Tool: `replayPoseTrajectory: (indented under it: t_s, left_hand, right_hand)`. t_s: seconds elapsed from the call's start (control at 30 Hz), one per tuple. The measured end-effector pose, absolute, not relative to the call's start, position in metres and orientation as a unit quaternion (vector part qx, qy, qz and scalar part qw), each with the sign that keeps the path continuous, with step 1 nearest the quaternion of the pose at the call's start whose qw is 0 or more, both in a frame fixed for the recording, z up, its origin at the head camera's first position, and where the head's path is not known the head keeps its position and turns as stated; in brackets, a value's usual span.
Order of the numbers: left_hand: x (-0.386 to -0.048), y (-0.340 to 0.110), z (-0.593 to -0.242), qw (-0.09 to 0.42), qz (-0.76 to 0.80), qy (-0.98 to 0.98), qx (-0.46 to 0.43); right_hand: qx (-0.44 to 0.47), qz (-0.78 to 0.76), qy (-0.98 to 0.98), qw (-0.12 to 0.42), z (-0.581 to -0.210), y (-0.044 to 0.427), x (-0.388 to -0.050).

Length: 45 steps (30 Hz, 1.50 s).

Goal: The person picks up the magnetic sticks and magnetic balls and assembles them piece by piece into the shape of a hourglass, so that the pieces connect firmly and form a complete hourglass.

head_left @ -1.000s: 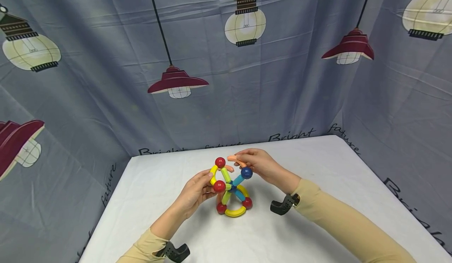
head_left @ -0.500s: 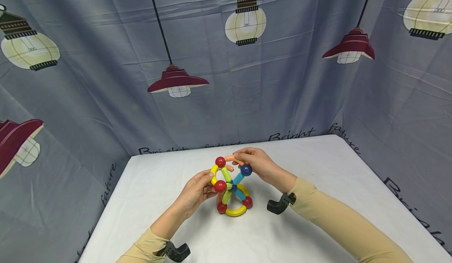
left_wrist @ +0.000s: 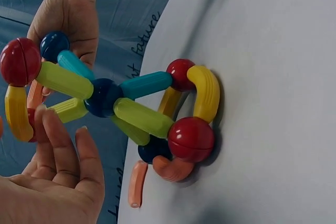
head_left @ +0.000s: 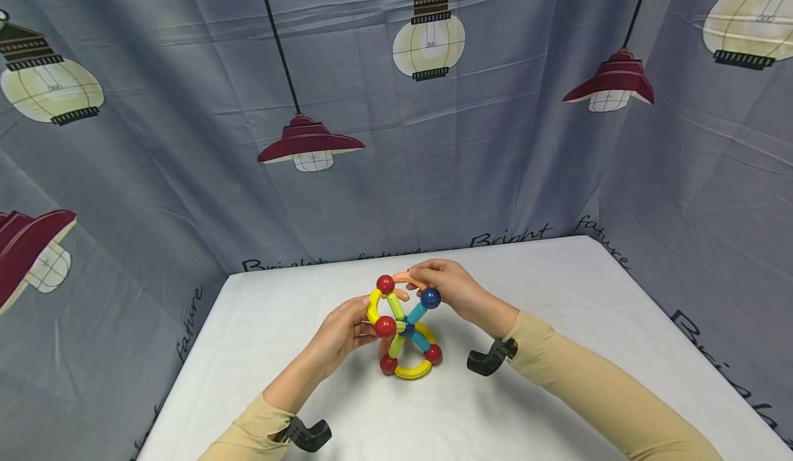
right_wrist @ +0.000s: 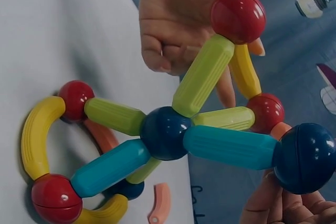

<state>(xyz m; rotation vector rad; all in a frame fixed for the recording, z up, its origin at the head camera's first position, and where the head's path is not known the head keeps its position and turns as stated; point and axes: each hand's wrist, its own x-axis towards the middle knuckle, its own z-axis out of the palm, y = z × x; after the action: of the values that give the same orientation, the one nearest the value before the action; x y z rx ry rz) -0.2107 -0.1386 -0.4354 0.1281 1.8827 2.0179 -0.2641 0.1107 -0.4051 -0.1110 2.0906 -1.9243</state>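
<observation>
A magnetic stick-and-ball frame (left_wrist: 103,97) stands on the white table, its base a ring of curved sticks and balls. Green and teal sticks spread from its central blue ball. My right hand (head_left: 455,292) pinches an orange curved magnetic stick (head_left: 403,277), which spans from the upper red ball (head_left: 385,284) to the upper blue ball (head_left: 430,298). At the frame's left, my left hand (head_left: 341,330) has its fingers loosely extended by the lower red ball (head_left: 385,326) and the yellow curved stick (left_wrist: 18,114). Its thumb sits apart from that stick.
Behind the frame a loose orange curved stick (left_wrist: 137,184) lies on the table (head_left: 526,406). A grey curtain (head_left: 495,158) printed with lamps hangs around the back and sides. Each wrist wears a black strap mount (head_left: 489,358).
My right hand has moved slightly left, bringing the orange stick's far end against the upper red ball. My left thumb has eased off the yellow curved stick.
</observation>
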Motion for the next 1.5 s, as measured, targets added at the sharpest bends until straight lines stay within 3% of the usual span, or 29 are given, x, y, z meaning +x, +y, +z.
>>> replayPoseTrajectory:
  t_s: [0.23, 0.53, 0.77, 1.07, 1.5]
  left_hand:
    - [-0.233, -0.133, -0.426, 0.164, 0.692, 0.702, 0.028]
    - [-0.250, -0.121, -0.418, 0.170, 0.677, 0.716, 0.026]
    - [-0.250, -0.119, -0.418, 0.173, 0.686, 0.706, 0.031]
    - [-0.248, -0.118, -0.417, 0.172, 0.706, 0.686, 0.041]
    - [-0.245, -0.122, -0.417, 0.167, 0.697, 0.696, 0.040]
  right_hand:
    - [-0.032, -0.666, 0.730, 0.147, -0.407, 0.112, -0.264]
    - [-0.039, -0.656, 0.737, 0.157, -0.410, 0.119, -0.260]
    - [-0.006, -0.615, 0.773, 0.156, -0.439, 0.140, -0.249]
    - [-0.134, -0.463, 0.857, 0.183, -0.489, 0.148, -0.222]
    - [-0.182, -0.397, 0.888, 0.145, -0.495, 0.141, -0.218]
